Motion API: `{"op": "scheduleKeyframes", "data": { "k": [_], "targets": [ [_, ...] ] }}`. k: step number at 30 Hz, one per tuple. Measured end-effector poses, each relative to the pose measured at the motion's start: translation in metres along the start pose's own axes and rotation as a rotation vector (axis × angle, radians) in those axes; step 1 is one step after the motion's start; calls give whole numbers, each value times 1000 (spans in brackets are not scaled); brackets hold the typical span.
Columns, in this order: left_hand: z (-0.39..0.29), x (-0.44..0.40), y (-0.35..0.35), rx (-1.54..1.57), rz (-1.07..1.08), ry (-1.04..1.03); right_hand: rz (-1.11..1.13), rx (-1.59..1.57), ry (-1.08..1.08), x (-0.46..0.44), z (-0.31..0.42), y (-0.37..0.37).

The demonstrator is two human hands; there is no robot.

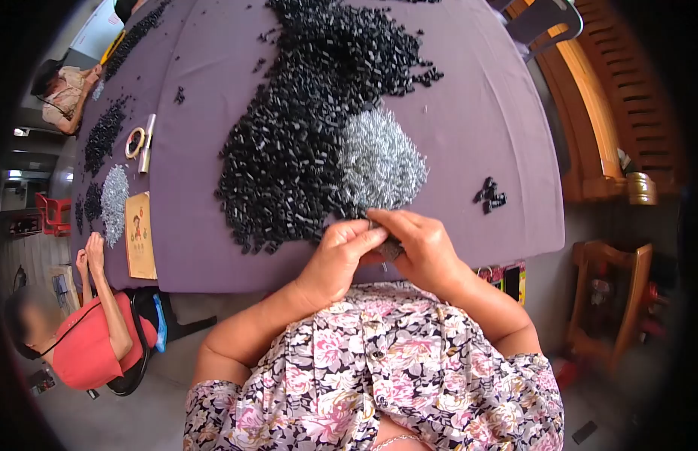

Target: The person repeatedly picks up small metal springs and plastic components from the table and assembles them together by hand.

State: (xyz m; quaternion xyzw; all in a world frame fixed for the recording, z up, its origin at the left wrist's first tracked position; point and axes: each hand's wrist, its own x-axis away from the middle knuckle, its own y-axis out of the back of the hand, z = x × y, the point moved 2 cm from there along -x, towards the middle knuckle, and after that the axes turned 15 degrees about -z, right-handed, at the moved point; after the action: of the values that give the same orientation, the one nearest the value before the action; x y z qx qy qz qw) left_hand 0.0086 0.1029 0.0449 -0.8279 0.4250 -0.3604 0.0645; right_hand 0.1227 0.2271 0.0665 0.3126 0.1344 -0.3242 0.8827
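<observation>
- Two piles meet on the counter (499,143), straight ahead of the person: black bits (277,177) and silver bits (383,158). The black bits spread wide and run up to the far side; the silver bits lie against their right edge.
- A small grey piece (392,249) shows between the hands, at the near edge of the counter, just below the silver bits. What it is cannot be told.
- The right hand (420,239) is curled over the grey piece, gripping it, its fingertips bent in toward the left hand.
- The left hand (343,252) has its fingers folded and its thumb stretched to the right hand. Whether it grips anything cannot be told.
- To the right, well apart from the piles, lies a small black cluster (490,197).
- To the left, a tape ring (134,143) lies beside a pale tube (146,144); nearer the person is a tan book (140,237) with a figure on its cover.
- Past the book are a second silver heap (114,203) and more black heaps (103,135).
- A seated person in a coral top (89,346) has both hands raised near that silver heap; another person (63,94) sits farther along.
- Off to the right stands a wooden chair (612,301), with a gold pot (642,188) beyond.
</observation>
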Motion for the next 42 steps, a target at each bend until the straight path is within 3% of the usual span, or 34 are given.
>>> {"op": "scheduleKeyframes", "data": {
  "k": [6,15,21,27,42],
  "targets": [
    [-3,3,-1,-37,-8,-85,-22,-166,-140,0,0,-1],
    [0,6,-3,-189,-60,-128,-24,-80,-68,10,-7,-5],
    [7,9,6,-281,-8,-41,59,-93,-86,20,-9,-8],
    [9,14,3,-82,-4,19,37,-153,-176,23,-5,-8],
    [18,19,1,-387,-72,-265,0,-79,17,28,-7,-9]
  ]
}}
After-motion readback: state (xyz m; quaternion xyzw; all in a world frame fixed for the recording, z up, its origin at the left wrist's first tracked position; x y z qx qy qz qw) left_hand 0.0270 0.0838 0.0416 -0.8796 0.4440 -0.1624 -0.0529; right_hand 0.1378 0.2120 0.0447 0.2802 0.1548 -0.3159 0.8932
